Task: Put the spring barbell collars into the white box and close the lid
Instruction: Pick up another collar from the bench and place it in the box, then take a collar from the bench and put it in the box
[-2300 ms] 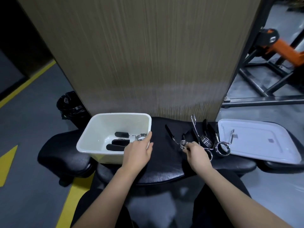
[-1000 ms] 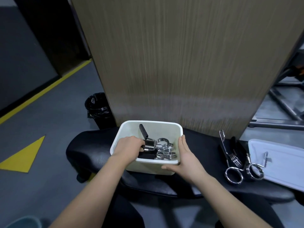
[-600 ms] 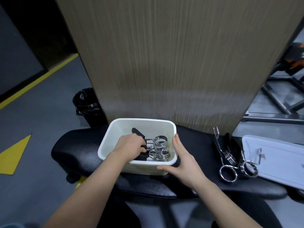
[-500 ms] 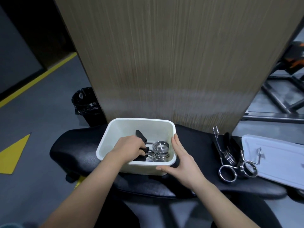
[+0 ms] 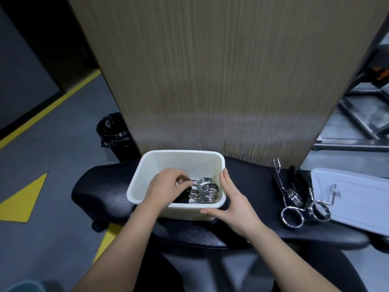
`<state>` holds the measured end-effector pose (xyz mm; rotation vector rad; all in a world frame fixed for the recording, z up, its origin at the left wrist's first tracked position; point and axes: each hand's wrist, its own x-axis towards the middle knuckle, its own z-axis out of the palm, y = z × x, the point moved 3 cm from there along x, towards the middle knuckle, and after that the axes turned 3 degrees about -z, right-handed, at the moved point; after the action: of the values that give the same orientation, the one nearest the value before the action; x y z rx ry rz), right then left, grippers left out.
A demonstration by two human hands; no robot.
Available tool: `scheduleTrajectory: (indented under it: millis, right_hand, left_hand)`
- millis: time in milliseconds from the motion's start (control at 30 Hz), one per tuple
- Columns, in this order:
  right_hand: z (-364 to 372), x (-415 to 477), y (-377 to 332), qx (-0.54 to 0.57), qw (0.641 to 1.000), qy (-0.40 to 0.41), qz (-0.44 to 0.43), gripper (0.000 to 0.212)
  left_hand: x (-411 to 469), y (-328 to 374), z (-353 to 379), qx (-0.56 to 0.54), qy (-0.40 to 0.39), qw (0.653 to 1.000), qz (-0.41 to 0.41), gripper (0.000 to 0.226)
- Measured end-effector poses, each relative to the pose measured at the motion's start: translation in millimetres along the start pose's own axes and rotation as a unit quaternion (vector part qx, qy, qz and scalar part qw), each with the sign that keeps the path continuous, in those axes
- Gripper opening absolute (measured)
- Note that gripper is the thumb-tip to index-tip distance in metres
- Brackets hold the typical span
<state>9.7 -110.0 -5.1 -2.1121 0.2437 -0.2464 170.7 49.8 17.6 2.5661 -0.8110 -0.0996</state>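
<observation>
The white box [image 5: 181, 163] stands open on a black padded bench [image 5: 248, 182]. Chrome spring collars [image 5: 207, 191] with black handles lie piled inside it. My left hand [image 5: 168, 189] reaches into the box and pinches the handles of one collar. My right hand [image 5: 232, 200] presses flat against the box's right outer wall and front corner, fingers spread. Two more spring collars [image 5: 294, 204] lie on the bench to the right, one partly resting on the white lid [image 5: 353, 197], which lies flat at the bench's right end.
A tall wood-grain panel [image 5: 221, 70] rises directly behind the bench. A black bin with a bag [image 5: 113, 133] stands on the grey floor to the left. Yellow floor markings [image 5: 23, 199] lie at the left. A metal frame [image 5: 357, 127] is at the right.
My right hand carried a collar from the bench's pile to the box, and my left hand took it inside. Since half a second ago the collar's handle has been lowered flat into the box.
</observation>
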Motion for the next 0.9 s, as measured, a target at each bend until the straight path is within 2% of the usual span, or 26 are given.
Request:
scheduleTrajectory:
  millis: [67,133,267,333,400,467,533,633,700,900]
  right_hand:
    - [-2,0,1,0.010,1.000,-0.003,0.002,0.120]
    - [-7,0,4,0.032,0.999,-0.006,0.004,0.115]
    - [-30,-8,16,0.012,1.000,-0.004,0.006,0.090]
    - [-43,-18,30,0.001,0.999,0.044,0.020,0.067]
    - [-59,-31,52,0.009,0.989,0.135,0.063,0.039]
    - [-75,-44,71,-0.034,0.968,0.218,0.116,0.024]
    - [-88,-58,85,-0.099,0.948,0.252,0.167,0.020]
    - [-94,-72,100,-0.179,0.925,0.239,0.237,0.023]
    - [-99,-76,109,-0.192,0.913,0.246,0.263,0.026]
    - [-112,-66,123,-0.207,0.907,0.265,0.253,0.027]
  left_hand:
    - [-12,11,0,-0.062,0.029,0.998,0.004,0.018]
    - [-27,24,4,-0.122,0.025,0.992,0.010,0.021]
    - [-51,48,15,-0.162,0.008,0.986,0.028,0.032]
    - [-57,61,21,-0.171,0.000,0.985,0.022,0.038]
    - [-56,78,28,-0.155,-0.001,0.988,0.021,0.051]
    - [-53,98,37,-0.125,-0.007,0.992,0.025,0.065]
    - [-51,119,49,-0.089,-0.015,0.996,0.026,0.072]
    - [-53,139,70,0.077,0.004,0.997,0.026,0.076]
    - [-52,139,78,0.155,0.014,0.988,0.014,0.077]
    - [-46,134,83,0.161,0.013,0.987,0.009,0.077]
